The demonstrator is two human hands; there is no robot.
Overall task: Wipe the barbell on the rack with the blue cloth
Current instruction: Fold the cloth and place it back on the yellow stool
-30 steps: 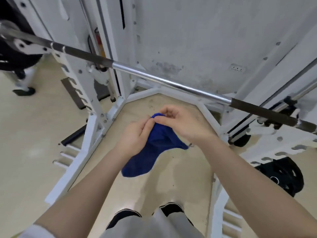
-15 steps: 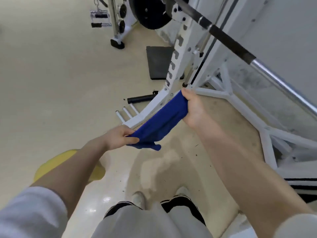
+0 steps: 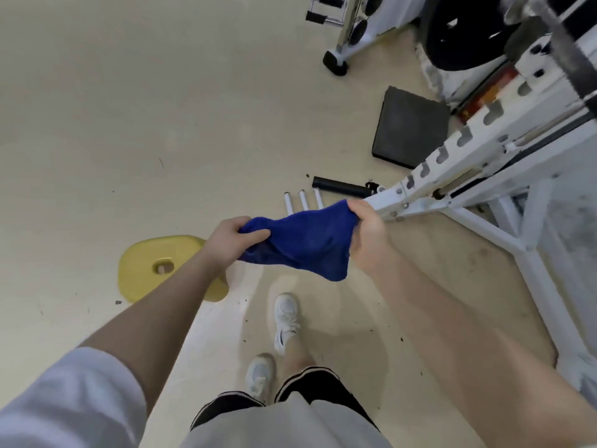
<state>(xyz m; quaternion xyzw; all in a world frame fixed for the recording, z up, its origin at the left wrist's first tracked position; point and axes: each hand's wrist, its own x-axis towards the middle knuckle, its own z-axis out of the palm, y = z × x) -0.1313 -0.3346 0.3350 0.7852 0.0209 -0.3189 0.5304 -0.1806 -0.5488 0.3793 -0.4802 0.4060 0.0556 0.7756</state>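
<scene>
While one blue cloth [image 3: 303,240] hangs, left hand [image 3: 231,239] and right hand [image 3: 368,240] each grip it, apparently bunched.

We see the cloth [image 3: 303,242] stretched between our hands, left hand [image 3: 231,239] and right hand [image 3: 366,234], above the floor [image 3: 129,124]. A weight plate [image 3: 151,270] lies on the floor to our left; the rack [image 3: 468,163] stands on our right, a mat [image 3: 410,127] beside its base.
</scene>
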